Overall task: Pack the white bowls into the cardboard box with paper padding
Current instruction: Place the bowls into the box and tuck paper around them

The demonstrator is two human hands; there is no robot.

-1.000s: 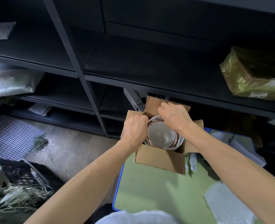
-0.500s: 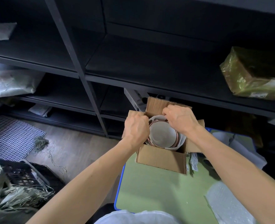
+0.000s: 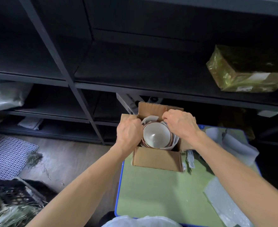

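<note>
An open cardboard box (image 3: 158, 159) stands at the far end of a green table (image 3: 159, 194). Inside it sit stacked white bowls (image 3: 156, 135) with brown rims, the top one facing up. White paper padding (image 3: 149, 119) lines the gap between bowls and box walls. My left hand (image 3: 128, 133) is at the box's left wall with its fingers curled down into the paper there. My right hand (image 3: 180, 123) pinches the paper at the back right corner. Both sets of fingertips are partly hidden.
Loose white paper (image 3: 230, 145) and a bubble-wrap sheet (image 3: 225, 203) lie on the table's right side. Black metal shelving (image 3: 135, 89) stands right behind the box, with a wrapped parcel (image 3: 249, 69) on it. A black crate with straw (image 3: 15, 194) sits on the floor at left.
My right hand has shifted from over the bowls toward the back right corner, so more of the top bowl shows. My left hand has stayed at the left wall.
</note>
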